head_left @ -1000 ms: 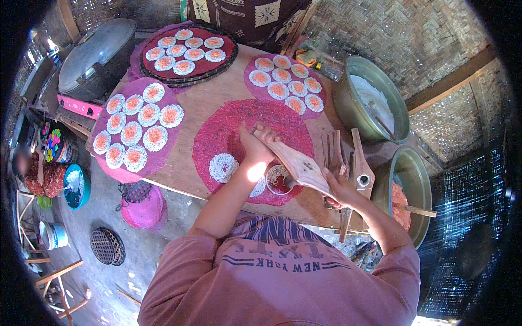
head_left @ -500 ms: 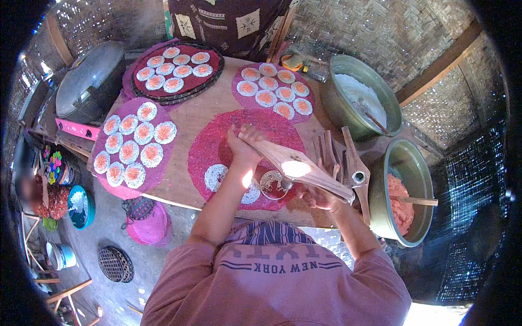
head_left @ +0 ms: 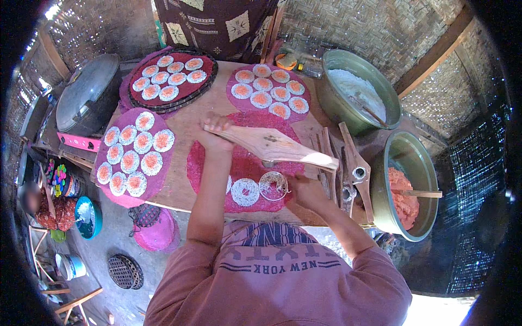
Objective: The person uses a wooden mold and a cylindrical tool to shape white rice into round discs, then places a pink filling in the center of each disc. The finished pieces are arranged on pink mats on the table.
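Note:
My left hand [head_left: 216, 134] grips the handle end of a flat, pale wooden press [head_left: 266, 146], held tilted over a pink mesh sheet [head_left: 253, 206]; a small cylinder shows under the press. My right hand [head_left: 302, 188] is lower, its fingers curled at the rim of a pale round ring mould [head_left: 273, 186] with noodle-like strands inside. A white lacy round [head_left: 244, 192] lies beside the ring, and another is partly hidden by my left forearm. Several finished rounds with orange centres [head_left: 129, 160] lie on purple sheets farther off.
Basins of white [head_left: 356, 89] and orange [head_left: 402, 209] paste stand right, beside wooden tools [head_left: 359, 174]. A lidded pan [head_left: 87, 95] is back left, a dark tray [head_left: 193, 95] of rounds at back. A person in red [head_left: 57, 217] sits low left, near floor baskets [head_left: 125, 271].
My left hand and the press have moved left; the press lies more level. My right hand has left the press's far end for the ring. The lacy round beside the ring shows more.

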The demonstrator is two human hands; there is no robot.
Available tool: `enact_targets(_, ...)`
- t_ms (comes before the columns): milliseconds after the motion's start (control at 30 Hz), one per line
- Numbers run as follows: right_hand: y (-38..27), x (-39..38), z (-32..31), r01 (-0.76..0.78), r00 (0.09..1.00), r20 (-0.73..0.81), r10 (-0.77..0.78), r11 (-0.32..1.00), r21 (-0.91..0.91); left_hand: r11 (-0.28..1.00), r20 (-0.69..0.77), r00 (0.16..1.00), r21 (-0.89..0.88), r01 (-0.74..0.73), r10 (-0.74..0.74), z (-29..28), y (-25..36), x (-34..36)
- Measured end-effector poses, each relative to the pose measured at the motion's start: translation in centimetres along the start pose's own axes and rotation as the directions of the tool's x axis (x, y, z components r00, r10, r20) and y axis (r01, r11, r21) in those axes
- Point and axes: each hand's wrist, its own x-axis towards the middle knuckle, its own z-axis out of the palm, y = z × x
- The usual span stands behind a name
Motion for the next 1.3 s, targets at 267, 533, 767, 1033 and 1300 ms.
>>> enact_targets(267,1.2,-1.1,0.0,0.039,0.998,-0.056,-0.021,0.935,0.351,0.961,0.584,0.766,0.22,0.167,-0.267,13.5,8.7,-5.4)
enact_targets(533,1.1,-0.9,1.0,0.065,0.99,-0.143,-0.015,0.934,0.351,0.805,0.624,0.733,0.564,-0.184,-0.269,18.7,11.3,-13.4)
enact_targets(767,0.3,1.6,0.5,-0.01,0.999,-0.028,0.02,0.946,0.323,0.826,0.628,0.733,0.539,-0.166,-0.262,18.5,11.1,-14.1)
enact_targets(1033,0.3,0.8,-0.3,0.09,0.985,-0.151,-0.088,0.996,0.011,0.84,0.613,0.741,0.528,-0.128,-0.272,18.2,11.1,-13.9)
enact_targets(1300,-0.8,0.0,-1.2,0.04,0.995,-0.089,-0.035,0.997,0.06,0.843,0.572,0.766,0.532,-0.076,-0.292,18.3,9.7,-13.3)
